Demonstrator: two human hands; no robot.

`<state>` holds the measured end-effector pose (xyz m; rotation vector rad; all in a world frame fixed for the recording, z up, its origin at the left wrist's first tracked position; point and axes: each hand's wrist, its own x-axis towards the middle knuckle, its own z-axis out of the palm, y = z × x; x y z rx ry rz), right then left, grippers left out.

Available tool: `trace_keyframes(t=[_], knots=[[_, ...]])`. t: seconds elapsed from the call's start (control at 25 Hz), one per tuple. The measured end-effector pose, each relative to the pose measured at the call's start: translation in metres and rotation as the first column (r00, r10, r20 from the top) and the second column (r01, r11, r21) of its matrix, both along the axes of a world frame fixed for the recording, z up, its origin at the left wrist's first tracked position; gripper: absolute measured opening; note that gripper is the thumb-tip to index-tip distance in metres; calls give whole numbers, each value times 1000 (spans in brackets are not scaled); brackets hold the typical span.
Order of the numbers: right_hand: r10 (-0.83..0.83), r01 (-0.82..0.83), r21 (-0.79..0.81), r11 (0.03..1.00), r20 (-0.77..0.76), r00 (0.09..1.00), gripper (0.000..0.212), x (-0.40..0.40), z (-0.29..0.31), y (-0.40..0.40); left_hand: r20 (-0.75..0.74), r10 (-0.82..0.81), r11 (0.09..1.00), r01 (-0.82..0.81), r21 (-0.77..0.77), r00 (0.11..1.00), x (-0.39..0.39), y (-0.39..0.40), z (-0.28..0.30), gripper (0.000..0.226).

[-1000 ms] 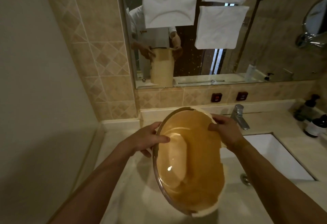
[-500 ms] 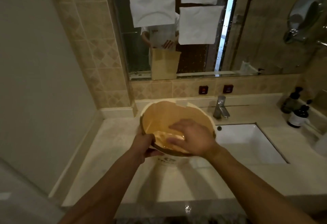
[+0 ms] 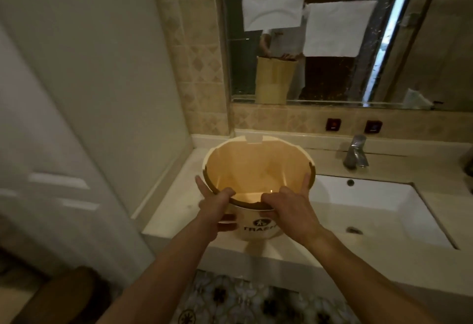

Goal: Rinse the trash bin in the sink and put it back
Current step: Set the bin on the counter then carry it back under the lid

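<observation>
A cream trash bin (image 3: 258, 167) with a tan inside and the word TRASH on its front stands upright over the left part of the marble counter (image 3: 179, 195), beside the sink. Both my hands hold its near rim. My left hand (image 3: 217, 208) grips the near-left rim, thumb hooked inside and fingers round the outer wall. My right hand (image 3: 289, 205) grips the near-right rim, fingers curled over the edge. The white rectangular sink (image 3: 371, 211) lies to the right of the bin. I cannot tell whether the bin's base touches the counter.
A chrome faucet (image 3: 355, 152) stands behind the sink. A mirror (image 3: 345, 41) with white paper sheets stuck on it reflects the bin. A white door (image 3: 64, 144) is at the left. A patterned floor mat (image 3: 243, 300) lies below the counter edge.
The bin was tilted with its opening facing me a second ago; it is now upright. My right hand moved from inside the opening to the near rim, and the view has pulled back and shifted left.
</observation>
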<state>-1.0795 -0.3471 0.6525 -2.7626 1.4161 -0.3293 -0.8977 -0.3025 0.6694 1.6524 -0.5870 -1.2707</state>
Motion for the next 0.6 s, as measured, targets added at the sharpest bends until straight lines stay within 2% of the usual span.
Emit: trace_keyframes(t=[0.04, 0.08, 0.12, 0.16, 0.24, 0.28, 0.32, 0.4, 0.48, 0.6], knots=[[44, -44, -5, 999, 31, 999, 11, 11, 1, 4, 205, 43, 996, -26, -87, 978, 11, 15, -3, 96], [98, -97, -14, 995, 43, 994, 12, 26, 4, 10, 435, 119, 978, -31, -204, 892, 24, 32, -5, 101], [153, -152, -22, 988, 40, 987, 13, 44, 7, 18, 645, 186, 955, 18, -297, 741, 39, 51, -8, 102], [207, -206, -22, 978, 29, 978, 14, 62, 9, 26, 815, 202, 942, 120, -313, 543, 56, 71, -12, 99], [313, -313, -1, 950, -16, 950, 18, 103, 15, 46, 974, 143, 929, 315, -194, 177, 89, 113, -21, 90], [379, -379, 16, 925, -37, 925, 21, 129, 16, 61, 993, 95, 927, 356, -114, 68, 108, 140, -26, 85], [434, -433, 35, 901, -53, 899, 23, 151, 17, 76, 999, 49, 929, 367, -50, 13, 123, 164, -32, 80], [540, -538, 54, 841, -87, 837, 23, 200, 13, 114, 999, -33, 959, 282, 36, -15, 153, 217, -46, 68], [624, -618, 84, 782, -127, 771, 22, 247, 8, 161, 997, -74, 986, 152, 72, 8, 185, 270, -54, 44], [714, -709, 92, 699, -150, 684, 21, 312, 3, 236, 977, -72, 994, -61, 86, 201, 230, 351, -54, 20]])
